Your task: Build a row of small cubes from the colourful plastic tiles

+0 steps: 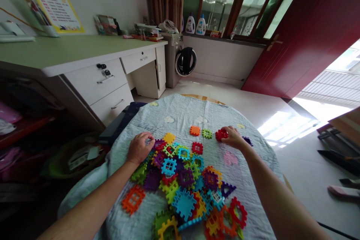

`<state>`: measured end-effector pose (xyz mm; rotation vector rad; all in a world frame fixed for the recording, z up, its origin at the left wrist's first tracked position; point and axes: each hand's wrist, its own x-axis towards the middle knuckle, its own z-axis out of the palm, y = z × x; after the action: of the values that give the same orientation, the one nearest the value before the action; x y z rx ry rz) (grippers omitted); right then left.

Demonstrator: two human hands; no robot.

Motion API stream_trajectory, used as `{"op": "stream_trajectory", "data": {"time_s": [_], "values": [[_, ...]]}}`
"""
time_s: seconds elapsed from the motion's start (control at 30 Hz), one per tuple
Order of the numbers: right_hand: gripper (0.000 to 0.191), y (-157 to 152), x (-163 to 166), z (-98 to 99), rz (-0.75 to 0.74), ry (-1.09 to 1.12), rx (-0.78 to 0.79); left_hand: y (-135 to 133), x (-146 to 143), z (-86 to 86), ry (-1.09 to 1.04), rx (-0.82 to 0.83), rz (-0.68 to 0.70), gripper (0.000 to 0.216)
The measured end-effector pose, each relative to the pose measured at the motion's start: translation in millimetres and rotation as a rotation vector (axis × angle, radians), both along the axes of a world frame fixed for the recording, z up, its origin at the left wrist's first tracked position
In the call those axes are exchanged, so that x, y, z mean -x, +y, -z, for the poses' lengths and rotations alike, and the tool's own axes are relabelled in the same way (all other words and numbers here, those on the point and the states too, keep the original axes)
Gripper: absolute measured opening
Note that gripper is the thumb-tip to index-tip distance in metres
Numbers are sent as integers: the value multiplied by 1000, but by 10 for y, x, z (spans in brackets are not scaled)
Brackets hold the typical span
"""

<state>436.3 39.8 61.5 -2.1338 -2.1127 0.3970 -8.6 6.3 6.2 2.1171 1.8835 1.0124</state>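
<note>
A heap of colourful plastic interlocking building tiles (184,202) with notched edges lies on the cloth-covered round table. At the heap's upper left edge, my left hand (140,147) rests with thumb and fingers curled together. Whatever they may hold is hidden; purple tiles lie just beside the fingertips. Across the table, my right hand (233,137) pinches a red tile (221,134) lying on the cloth. To its left sit a green window tile (207,133) and an orange tile (194,131), forming a loose row. A dark purple tile (247,141) lies partly behind my right hand.
A pale blue cloth (180,110) covers the table. Ahead on the left is a desk (84,50) with drawers, then a washing machine (171,60) with its door open. A red door (292,37) stands at the right. Below the desk sits a green basin (67,165).
</note>
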Motion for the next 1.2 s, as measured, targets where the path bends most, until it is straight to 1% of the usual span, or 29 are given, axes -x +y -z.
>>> {"op": "stream_trajectory", "data": {"time_s": [0.13, 0.23, 0.33, 0.57, 0.63, 0.8, 0.97, 1.2], "values": [[49, 75, -36, 39, -26, 0, 18, -5, 1, -1, 1, 9, -5, 19], [46, 105, -60, 66, -51, -2, 38, -5, 2, 7, 5, 14, -8, 19], [43, 112, -65, 89, -61, -7, 50, -5, 0, 6, 15, 16, -12, 18], [46, 107, -54, 119, -59, -5, 38, -18, -23, -35, 15, 31, -20, 15], [49, 102, -57, 121, -54, -2, 32, -22, -29, -46, 12, 33, -24, 14], [69, 31, -116, 112, -30, 11, 1, -26, -34, -54, 18, 30, -21, 15], [71, -55, -160, 138, -43, 3, -23, -24, -35, -47, 32, 33, -25, 15], [72, -26, -73, 207, -35, -9, -29, -21, -29, -42, 33, 25, -21, 15]]}}
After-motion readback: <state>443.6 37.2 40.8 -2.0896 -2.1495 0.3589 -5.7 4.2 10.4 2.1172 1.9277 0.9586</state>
